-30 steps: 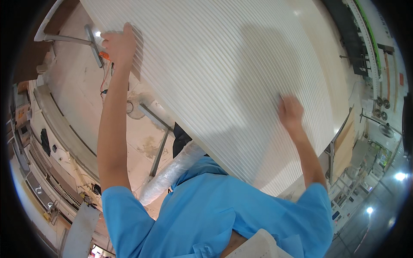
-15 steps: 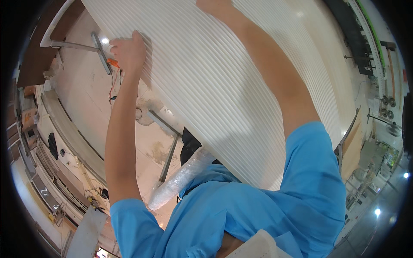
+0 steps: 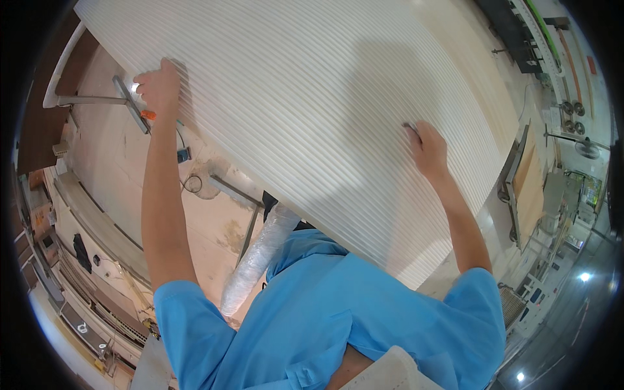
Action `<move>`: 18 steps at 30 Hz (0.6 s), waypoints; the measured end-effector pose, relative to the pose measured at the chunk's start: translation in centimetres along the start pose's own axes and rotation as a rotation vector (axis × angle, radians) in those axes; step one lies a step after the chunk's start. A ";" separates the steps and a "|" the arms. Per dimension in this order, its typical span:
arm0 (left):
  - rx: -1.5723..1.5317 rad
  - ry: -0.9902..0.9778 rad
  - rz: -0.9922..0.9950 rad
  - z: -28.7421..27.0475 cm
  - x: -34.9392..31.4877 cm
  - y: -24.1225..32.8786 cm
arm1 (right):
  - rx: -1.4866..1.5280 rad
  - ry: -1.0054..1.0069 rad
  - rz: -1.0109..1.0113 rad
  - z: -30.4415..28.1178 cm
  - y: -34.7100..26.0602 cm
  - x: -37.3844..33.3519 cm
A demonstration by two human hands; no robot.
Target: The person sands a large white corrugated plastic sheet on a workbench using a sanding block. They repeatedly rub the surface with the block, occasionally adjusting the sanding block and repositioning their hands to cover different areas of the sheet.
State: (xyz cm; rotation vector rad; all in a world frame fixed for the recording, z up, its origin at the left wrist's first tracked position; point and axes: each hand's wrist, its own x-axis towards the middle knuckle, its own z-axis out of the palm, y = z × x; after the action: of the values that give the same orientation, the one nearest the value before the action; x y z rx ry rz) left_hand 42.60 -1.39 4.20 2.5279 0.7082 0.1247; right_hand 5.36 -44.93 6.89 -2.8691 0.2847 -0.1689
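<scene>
A large white ribbed panel [image 3: 292, 104] lies slantwise before me, its fine ridges running along its length. At its left edge is my left hand [image 3: 160, 89], thumb on the top face and fingers over the rim, partly hidden. My right hand [image 3: 430, 153] is closed above the panel's right half. From between its thumb and fingers pokes the tip of a small dark object [image 3: 408, 126]; its kind is not clear.
A wrapped clear-plastic roll [image 3: 260, 257] slants beside my waist, near a metal support leg [image 3: 235, 190]. Further left are a grey metal bar [image 3: 131, 104], an orange item [image 3: 149, 115] and cables on the floor. A wooden board [image 3: 528, 188] stands to the right.
My right hand has come back from the far part of the panel toward me and to the right. The left hand has shifted slightly left and nearer, with the view turning a little.
</scene>
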 end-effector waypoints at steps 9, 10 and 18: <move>0.002 0.021 0.041 0.5 0.8 -0.8 | -0.052 0.139 -0.133 0.7 -2.9 4.3; 0.003 0.026 0.054 0.5 0.7 -0.9 | -0.085 0.133 -0.160 1.0 -3.2 4.8; 0.009 -0.060 0.013 -0.7 -1.1 -0.1 | 0.014 0.149 -0.397 8.6 -14.6 27.9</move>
State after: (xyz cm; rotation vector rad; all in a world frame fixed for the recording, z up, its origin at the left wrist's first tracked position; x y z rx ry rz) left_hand 41.47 -1.58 4.78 2.5337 0.6701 0.0498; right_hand 36.35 -34.81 4.97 -2.8700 -0.2633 -0.4551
